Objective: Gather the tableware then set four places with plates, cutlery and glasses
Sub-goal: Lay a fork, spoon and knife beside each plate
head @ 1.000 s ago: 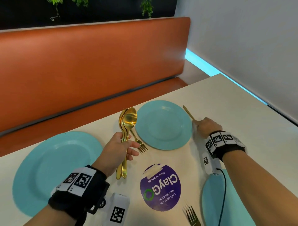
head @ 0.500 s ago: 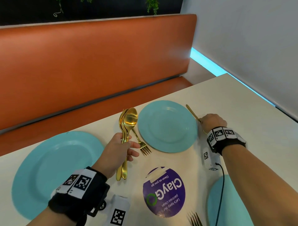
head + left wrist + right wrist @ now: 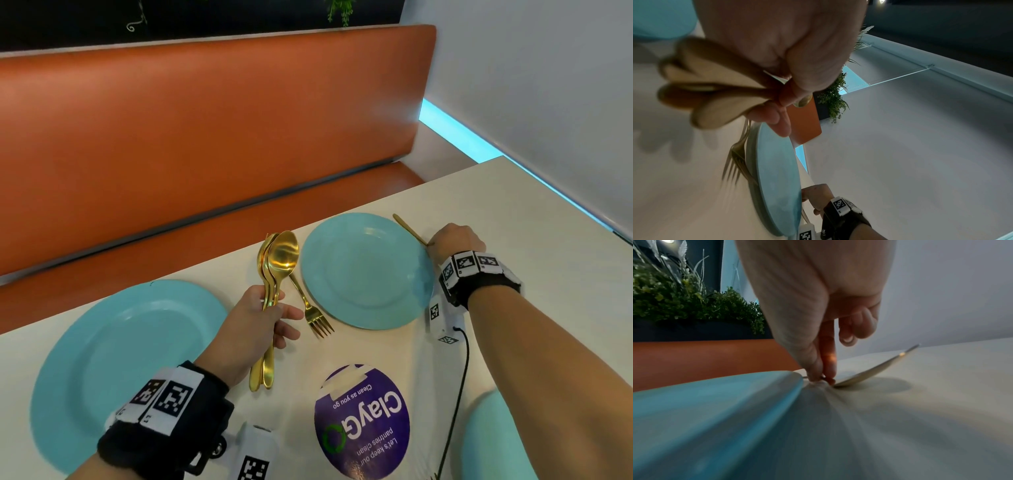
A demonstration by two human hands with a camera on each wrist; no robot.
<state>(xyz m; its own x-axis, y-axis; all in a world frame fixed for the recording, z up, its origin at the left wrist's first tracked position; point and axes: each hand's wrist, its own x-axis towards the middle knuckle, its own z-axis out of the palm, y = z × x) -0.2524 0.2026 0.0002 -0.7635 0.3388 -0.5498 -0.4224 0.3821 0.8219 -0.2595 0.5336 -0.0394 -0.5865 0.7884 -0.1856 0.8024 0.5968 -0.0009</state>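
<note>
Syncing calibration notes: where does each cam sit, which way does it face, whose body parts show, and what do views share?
Head: worn on the head, looks forward and down at the table; shows both forearms, left hand gripping the spoons, right hand.
Left wrist: along the left hand, past the spoons to the far plate.
Right wrist: low over the table, along the right hand pinching a spoon.
Shared: the far plate shows in all three.
</note>
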